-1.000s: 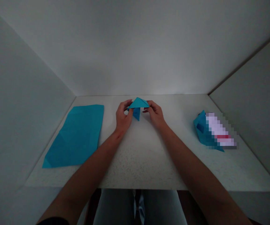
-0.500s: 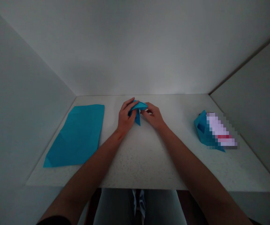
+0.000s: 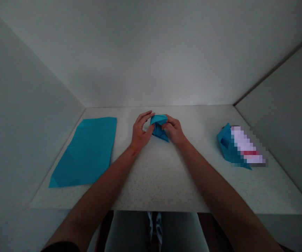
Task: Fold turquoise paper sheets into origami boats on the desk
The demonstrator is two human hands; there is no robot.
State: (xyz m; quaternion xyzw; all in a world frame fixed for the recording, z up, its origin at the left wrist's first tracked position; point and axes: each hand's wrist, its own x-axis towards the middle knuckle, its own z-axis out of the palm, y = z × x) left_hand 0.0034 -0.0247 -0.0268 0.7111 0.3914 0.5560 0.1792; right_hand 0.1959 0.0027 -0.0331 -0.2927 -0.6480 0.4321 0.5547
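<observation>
Between my two hands, near the back of the table, is a small piece of folded blue paper (image 3: 159,120) with pointed lower flaps. My left hand (image 3: 141,130) grips its left side, thumb below and fingers along the upper edge. On the right side, my right hand (image 3: 175,128) pinches the paper between thumb and fingers. Parts of the folds and some right fingertips are hidden. A flat blue paper sheet (image 3: 88,150) lies left of my left forearm.
Another folded blue paper piece (image 3: 225,145) lies at the right, with a blurred pale and red patch over part of it. The pale speckled table (image 3: 156,182) is bounded by a back wall (image 3: 151,63) and side walls.
The folded paper has turned and spread open between my hands, its lower point swinging to the right. My right hand has shifted slightly; the sheet and right-hand paper stay put.
</observation>
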